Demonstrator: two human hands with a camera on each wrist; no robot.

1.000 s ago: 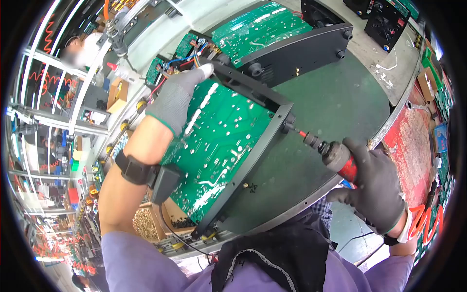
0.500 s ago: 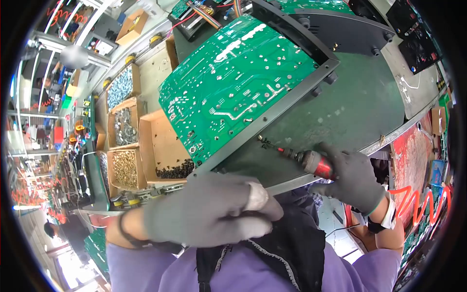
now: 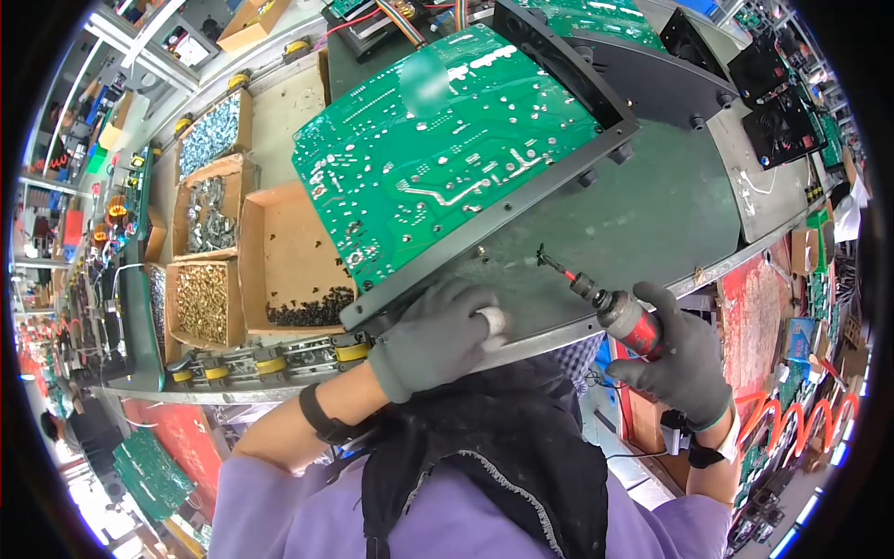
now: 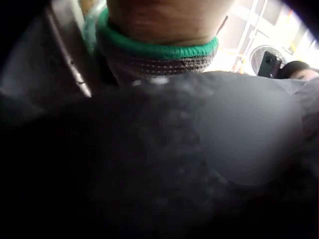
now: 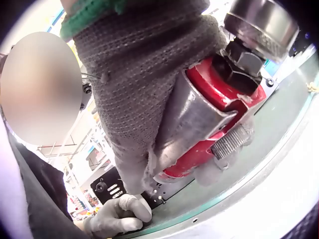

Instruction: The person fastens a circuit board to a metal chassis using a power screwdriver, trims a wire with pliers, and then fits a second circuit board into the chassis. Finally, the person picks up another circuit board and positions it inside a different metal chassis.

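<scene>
A red and silver power screwdriver (image 3: 633,324) is gripped in my right hand (image 3: 684,363); its tip points up-left, with small dark screws (image 3: 541,253) at the tip. The right wrist view shows the gloved hand (image 5: 144,94) round the tool's body (image 5: 202,122). My left hand (image 3: 438,340) is low at the table's front edge, beside the near corner of a black frame (image 3: 494,219) bearing a green circuit board (image 3: 438,149). Its fingers (image 5: 130,209) look bent in the right wrist view; whether they hold anything is unclear. Dark blur fills most of the left wrist view.
Cardboard boxes of dark screws (image 3: 289,224), brass-coloured screws (image 3: 200,303) and metal parts (image 3: 212,214) stand left of the board. A second black panel (image 3: 652,84) lies behind. A small brass-coloured piece (image 3: 482,252) is on the green table (image 3: 643,205).
My left hand has left the board's far side and come down to the near edge. The screwdriver tip has moved from the frame's corner to over the table, now with dark screws at it.
</scene>
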